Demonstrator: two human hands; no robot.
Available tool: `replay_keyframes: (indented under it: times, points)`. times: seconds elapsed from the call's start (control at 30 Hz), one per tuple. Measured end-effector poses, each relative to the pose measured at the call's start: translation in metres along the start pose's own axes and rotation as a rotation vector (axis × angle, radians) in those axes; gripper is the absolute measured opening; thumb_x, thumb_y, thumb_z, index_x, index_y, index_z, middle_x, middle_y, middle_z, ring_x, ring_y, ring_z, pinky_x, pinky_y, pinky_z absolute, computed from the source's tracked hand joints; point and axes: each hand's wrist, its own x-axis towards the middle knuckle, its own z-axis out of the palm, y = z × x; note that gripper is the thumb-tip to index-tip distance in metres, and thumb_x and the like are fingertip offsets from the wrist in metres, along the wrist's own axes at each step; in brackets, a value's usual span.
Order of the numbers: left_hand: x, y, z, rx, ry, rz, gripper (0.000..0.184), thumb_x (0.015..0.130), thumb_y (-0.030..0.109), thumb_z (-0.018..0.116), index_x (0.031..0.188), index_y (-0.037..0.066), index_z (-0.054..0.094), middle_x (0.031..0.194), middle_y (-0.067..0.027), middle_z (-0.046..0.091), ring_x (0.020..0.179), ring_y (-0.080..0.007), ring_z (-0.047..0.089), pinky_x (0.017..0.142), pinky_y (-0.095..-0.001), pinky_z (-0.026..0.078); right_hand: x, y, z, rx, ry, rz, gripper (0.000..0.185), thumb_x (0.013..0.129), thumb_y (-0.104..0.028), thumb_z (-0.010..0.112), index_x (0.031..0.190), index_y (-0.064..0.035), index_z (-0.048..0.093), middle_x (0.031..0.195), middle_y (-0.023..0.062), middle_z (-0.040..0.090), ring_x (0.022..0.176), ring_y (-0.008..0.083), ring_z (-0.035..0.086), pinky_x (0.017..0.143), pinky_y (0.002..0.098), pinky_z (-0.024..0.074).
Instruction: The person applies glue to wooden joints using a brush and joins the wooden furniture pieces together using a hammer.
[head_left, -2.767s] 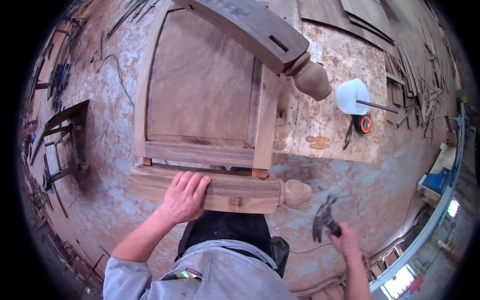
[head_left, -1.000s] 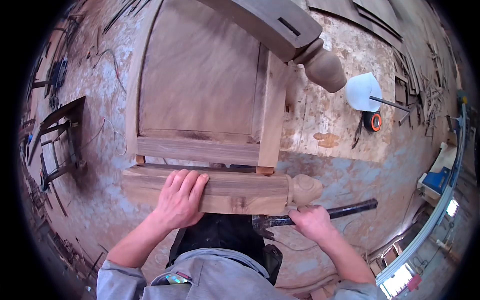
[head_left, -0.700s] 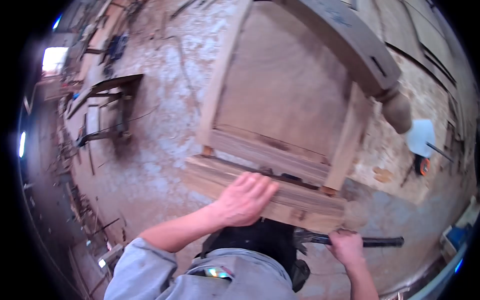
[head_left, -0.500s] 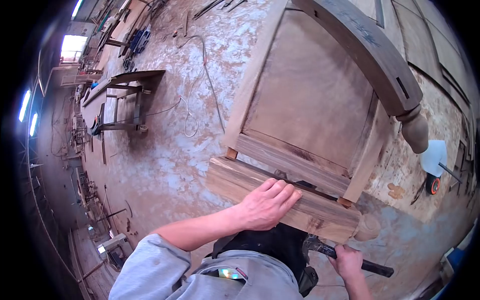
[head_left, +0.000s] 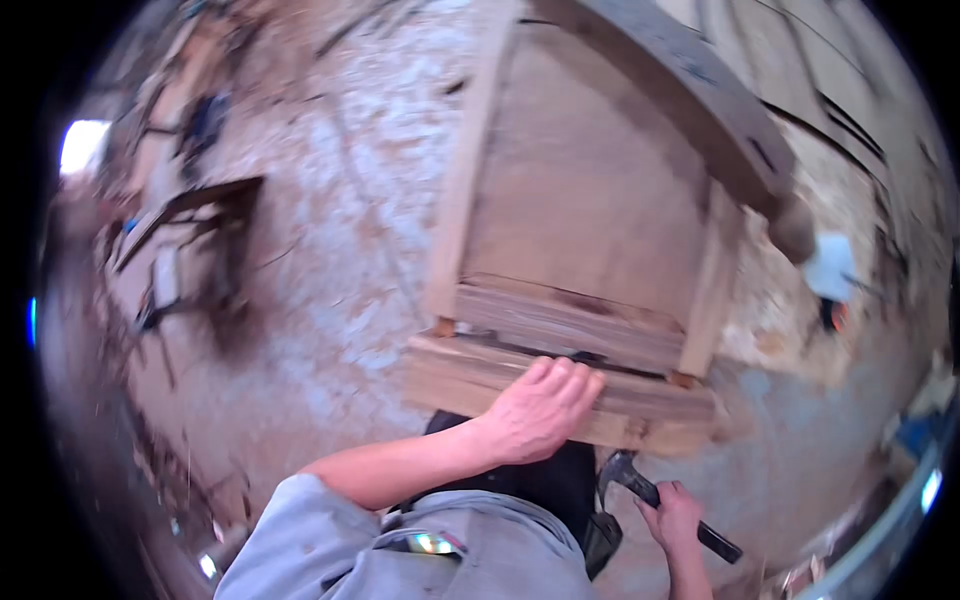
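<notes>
Dark stand [head_left: 222,196] far L, smeared: cam has swung vs 0.5 s ago, so my detail's worse. Next, wood leg [head_left: 640,405] lies across in front of the person, just below panel frame [head_left: 590,190]; L tenon [head_left: 443,327] shows in the gap btwn them. L hand [head_left: 540,410] is clasped on leg abt mid-length, fingers together over top edge, thumb hidden; same hold as prev. Hammer [head_left: 632,482] is the main change: handle tilts steeper now, butt lower, head just under leg's near edge on my feed; depth unclear, can't confirm contact. R hand [head_left: 672,515] wrapped round the handle. R tenon [head_left: 683,379] shows too; gap looks abt same as prev, so I read joint as no tighter, not fully seated. Curved leg [head_left: 690,85] sits over frame's upper R side. Far R: white tub [head_left: 829,268], w/ tape measure [head_left: 832,314] just below, both blurred.
</notes>
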Motion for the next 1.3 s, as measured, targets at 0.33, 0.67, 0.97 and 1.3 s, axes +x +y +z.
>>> replay_keyframes:
  times: [0.33, 0.67, 0.97, 1.3]
  points:
    - [0.007, -0.001, -0.016, 0.087, -0.105, 0.207, 0.065, 0.075, 0.019, 0.059, 0.134, -0.004, 0.046, 0.11, -0.0196, 0.054, 0.099, -0.0306, 0.051, 0.084, -0.04, 0.04, -0.111, -0.084, 0.045, 1.742, 0.259, 0.697, 0.024, 0.097, -0.025, 0.057, 0.112, -0.0098, 0.049, 0.068, 0.0078, 0.054, 0.059, 0.022, 0.058, 0.052, 0.0398, 0.0521]
    - [0.013, 0.006, -0.025, 0.055, -0.217, 0.335, 0.075, 0.063, 0.015, 0.068, 0.135, 0.011, 0.048, 0.1, -0.0215, 0.048, 0.092, -0.0347, 0.049, 0.077, -0.0425, 0.039, -0.053, -0.116, 0.066, 2.569, 0.882, 0.55, 0.019, 0.1, -0.033, 0.051, 0.098, -0.0143, 0.051, 0.073, 0.0007, 0.051, 0.057, 0.0152, 0.049, 0.053, 0.0347, 0.0441]
    - [0.012, -0.012, -0.021, 0.032, -0.18, 0.456, 0.079, 0.063, 0.023, 0.073, 0.137, 0.013, 0.047, 0.103, -0.0211, 0.048, 0.096, -0.035, 0.047, 0.078, -0.0433, 0.039, 0.018, -0.209, 0.098, 3.137, 1.255, 0.124, 0.044, 0.098, -0.052, 0.047, 0.086, -0.0099, 0.051, 0.07, -0.0007, 0.05, 0.058, 0.0136, 0.05, 0.055, 0.0312, 0.0446]
    - [0.013, -0.014, -0.019, 0.084, -0.199, 0.464, 0.067, 0.071, 0.017, 0.062, 0.137, 0.012, 0.047, 0.111, -0.0282, 0.052, 0.093, -0.0354, 0.051, 0.078, -0.0421, 0.04, 0.042, -0.247, 0.058, 2.819, 1.163, 0.552, 0.034, 0.1, -0.049, 0.046, 0.092, -0.016, 0.049, 0.068, -0.0013, 0.048, 0.052, 0.0144, 0.046, 0.05, 0.0321, 0.0415]
